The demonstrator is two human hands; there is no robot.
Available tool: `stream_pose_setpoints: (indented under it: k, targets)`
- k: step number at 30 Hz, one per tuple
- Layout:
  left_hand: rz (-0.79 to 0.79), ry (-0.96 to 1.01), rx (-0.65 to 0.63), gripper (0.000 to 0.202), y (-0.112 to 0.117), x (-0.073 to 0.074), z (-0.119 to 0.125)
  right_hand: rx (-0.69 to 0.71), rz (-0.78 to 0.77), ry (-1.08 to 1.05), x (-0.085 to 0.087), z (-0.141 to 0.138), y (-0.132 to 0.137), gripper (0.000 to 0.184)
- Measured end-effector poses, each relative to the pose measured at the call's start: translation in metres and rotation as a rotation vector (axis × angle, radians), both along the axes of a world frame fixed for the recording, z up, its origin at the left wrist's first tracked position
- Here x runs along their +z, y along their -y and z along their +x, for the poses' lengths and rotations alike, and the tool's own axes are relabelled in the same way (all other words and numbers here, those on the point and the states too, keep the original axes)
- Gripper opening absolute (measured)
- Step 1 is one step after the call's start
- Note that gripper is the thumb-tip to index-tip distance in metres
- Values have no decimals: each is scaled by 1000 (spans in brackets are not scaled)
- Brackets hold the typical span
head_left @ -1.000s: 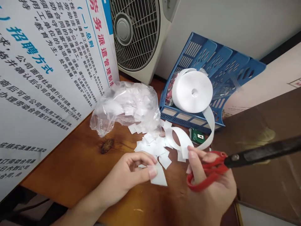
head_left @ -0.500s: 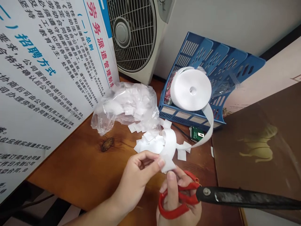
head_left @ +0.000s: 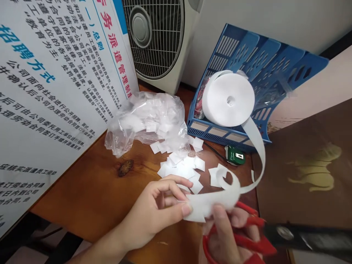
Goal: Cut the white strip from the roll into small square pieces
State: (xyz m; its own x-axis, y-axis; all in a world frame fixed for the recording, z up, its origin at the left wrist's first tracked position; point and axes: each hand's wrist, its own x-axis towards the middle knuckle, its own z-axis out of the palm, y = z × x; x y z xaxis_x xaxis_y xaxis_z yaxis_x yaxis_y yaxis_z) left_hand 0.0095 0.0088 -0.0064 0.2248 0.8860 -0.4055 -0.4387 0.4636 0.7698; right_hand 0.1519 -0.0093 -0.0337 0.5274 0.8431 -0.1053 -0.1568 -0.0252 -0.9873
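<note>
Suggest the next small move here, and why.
I'd probably square up the end of the white strip before cutting: the left hand pinches it, its lower edge looks stepped, and the scissors in the right hand point away from it.

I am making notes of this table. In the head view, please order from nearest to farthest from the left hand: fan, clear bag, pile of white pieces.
1. Pile of white pieces: just beyond the left hand.
2. Clear bag: behind the pile, mostly to its left.
3. Fan: at the back.
</note>
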Motion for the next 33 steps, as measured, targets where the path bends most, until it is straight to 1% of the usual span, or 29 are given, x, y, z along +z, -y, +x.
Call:
stream_pose_setpoints:
  k: [1,2,4,6,8,11,15,18,20,22,24,27,30,33]
  targets:
    - [5,16,-8,11,1,0,-1,-29,2,32,-2,2,3,37]
    - [9,23,-20,10,1,0,-2,-18,6,65,-6,4,6,37]
    - [18,27,-32,8,2,-1,-4,71,32,124,-14,8,12,39]
    - [10,18,-39,10,2,-1,-5,108,54,132,-22,7,16,40]
    - [-13,-10,-44,12,3,-3,-5,63,52,103,-24,3,17,40]
    - [-56,-87,-19,14,4,-7,-2,19,66,73,-17,-6,15,39]
    - [-108,-162,4,19,4,-12,3,-33,1,-69,-1,-15,12,36]
    - [-158,-170,35,34,2,-14,4,-37,-17,-115,1,-17,12,35]
    - [-172,-193,16,39,1,-14,2,-44,-10,-120,-4,-15,12,35]
    - [-170,-224,-31,33,-1,-13,-1,-33,41,-104,-13,-10,11,37]
    - [-179,-236,-69,29,-2,-13,-4,6,116,-63,-24,-5,9,38]
    - [-205,-255,-97,30,-4,-11,-8,65,175,-16,-34,1,6,38]
    - [-216,-309,-128,32,-7,-8,-13,133,176,-20,-36,3,4,38]
    - [-209,-372,-160,35,-10,-5,-16,123,109,-43,-34,1,5,37]
